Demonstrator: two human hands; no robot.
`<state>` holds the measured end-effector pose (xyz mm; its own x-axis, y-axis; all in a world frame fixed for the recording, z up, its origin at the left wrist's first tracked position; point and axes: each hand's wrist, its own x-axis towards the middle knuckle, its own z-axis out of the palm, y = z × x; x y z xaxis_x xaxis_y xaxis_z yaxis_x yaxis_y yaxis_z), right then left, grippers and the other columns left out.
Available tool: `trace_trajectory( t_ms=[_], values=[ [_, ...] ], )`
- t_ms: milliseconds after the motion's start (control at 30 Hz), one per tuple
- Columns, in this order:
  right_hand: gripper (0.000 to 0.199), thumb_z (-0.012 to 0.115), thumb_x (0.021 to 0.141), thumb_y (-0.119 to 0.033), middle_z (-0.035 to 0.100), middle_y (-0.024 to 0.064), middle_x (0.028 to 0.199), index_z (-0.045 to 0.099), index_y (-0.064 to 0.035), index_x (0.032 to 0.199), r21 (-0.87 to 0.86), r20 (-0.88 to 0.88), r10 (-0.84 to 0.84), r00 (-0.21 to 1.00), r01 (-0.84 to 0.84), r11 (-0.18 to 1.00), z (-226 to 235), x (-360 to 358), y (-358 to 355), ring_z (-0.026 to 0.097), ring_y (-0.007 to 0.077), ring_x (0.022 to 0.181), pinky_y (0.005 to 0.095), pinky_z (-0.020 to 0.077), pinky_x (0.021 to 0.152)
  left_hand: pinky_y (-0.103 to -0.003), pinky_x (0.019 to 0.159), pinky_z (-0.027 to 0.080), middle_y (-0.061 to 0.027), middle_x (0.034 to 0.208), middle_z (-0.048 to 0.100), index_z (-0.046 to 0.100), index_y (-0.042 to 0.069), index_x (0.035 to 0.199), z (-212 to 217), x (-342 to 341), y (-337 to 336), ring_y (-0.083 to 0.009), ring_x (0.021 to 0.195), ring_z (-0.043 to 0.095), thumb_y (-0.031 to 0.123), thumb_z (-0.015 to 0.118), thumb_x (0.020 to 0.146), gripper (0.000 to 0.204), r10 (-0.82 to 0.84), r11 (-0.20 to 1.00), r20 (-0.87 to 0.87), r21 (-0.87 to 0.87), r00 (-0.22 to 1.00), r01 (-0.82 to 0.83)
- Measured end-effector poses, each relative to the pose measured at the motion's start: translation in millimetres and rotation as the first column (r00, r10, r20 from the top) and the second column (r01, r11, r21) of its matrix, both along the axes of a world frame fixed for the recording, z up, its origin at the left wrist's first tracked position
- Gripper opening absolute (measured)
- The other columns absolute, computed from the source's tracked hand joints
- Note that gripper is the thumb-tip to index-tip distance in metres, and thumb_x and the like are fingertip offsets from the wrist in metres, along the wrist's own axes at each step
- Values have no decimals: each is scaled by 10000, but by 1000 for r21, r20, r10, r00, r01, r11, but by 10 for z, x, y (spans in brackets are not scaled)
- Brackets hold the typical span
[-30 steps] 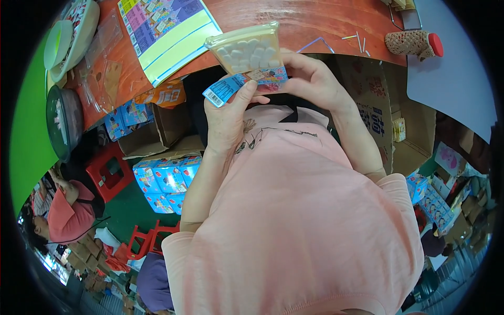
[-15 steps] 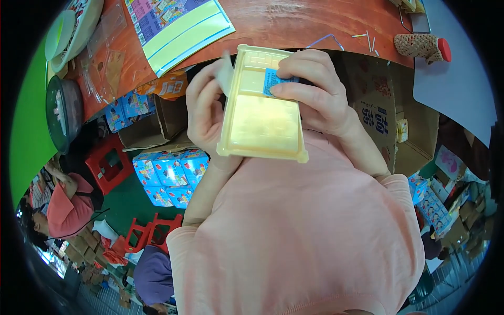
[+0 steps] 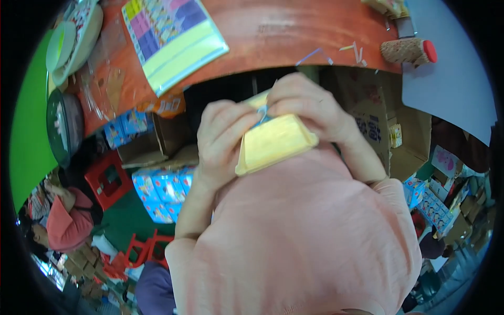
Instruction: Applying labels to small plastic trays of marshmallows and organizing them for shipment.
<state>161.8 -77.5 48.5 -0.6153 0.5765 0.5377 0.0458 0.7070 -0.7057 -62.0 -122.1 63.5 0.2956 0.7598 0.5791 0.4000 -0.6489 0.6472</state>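
Observation:
A pale yellow plastic tray (image 3: 277, 143) is held tilted in front of my chest, just off the table edge. My left hand (image 3: 224, 137) is closed at its left side, with fingertips meeting at a small blue label (image 3: 262, 114) on the tray. From the other side my right hand (image 3: 307, 105) grips the tray's upper part, its fingers curled over that end. Both sets of fingertips come close together at the label. The tray's far part is mostly hidden by my hands, and motion blur softens the details.
On the reddish table (image 3: 273, 31) lie a colourful printed sheet (image 3: 178, 47), small white sticks (image 3: 357, 55) and a woven-covered jar (image 3: 407, 51) with a red lid. Cardboard boxes (image 3: 407, 149) stand below. Blue boxes (image 3: 163, 189), red stools (image 3: 109, 178) and other people (image 3: 73, 215) are at left.
The tray has tilted and swung, now foreshortened. My left hand has moved right from its left edge to the blue label; the whitish piece by its fingers is no longer visible.

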Motion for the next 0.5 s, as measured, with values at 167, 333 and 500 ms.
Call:
trace_trajectory(
  t_ms=[167,333,500],
  values=[
    [376,696,842,4,626,139,1054,540,-6,1183,-419,15,-80,997,79,905,-151,1,-48,630,274,970,374,510,864,-304,722,513,-107,945,658,670,-4,1009,-128,159,-68,-201,804,645,-39,715,772,244,139,871,227,-492,964,-10],
    [782,814,775,-172,429,210,1344,381,11,1400,-225,103,-360,927,374,900,-189,-197,33,458,342,1271,421,404,1051,-273,799,530,-62,1022,696,659,-37,1134,-233,368,236,-119,898,658,22,651,932,210,343,696,524,-699,780,163],
    [784,803,764,-217,428,235,1312,401,11,1397,-98,239,-541,807,574,813,-259,-211,140,476,414,1220,449,424,1019,-263,786,502,-63,1070,654,602,-36,1231,-298,673,515,-107,918,614,192,556,1020,315,490,540,606,-775,627,328]
  ],
)
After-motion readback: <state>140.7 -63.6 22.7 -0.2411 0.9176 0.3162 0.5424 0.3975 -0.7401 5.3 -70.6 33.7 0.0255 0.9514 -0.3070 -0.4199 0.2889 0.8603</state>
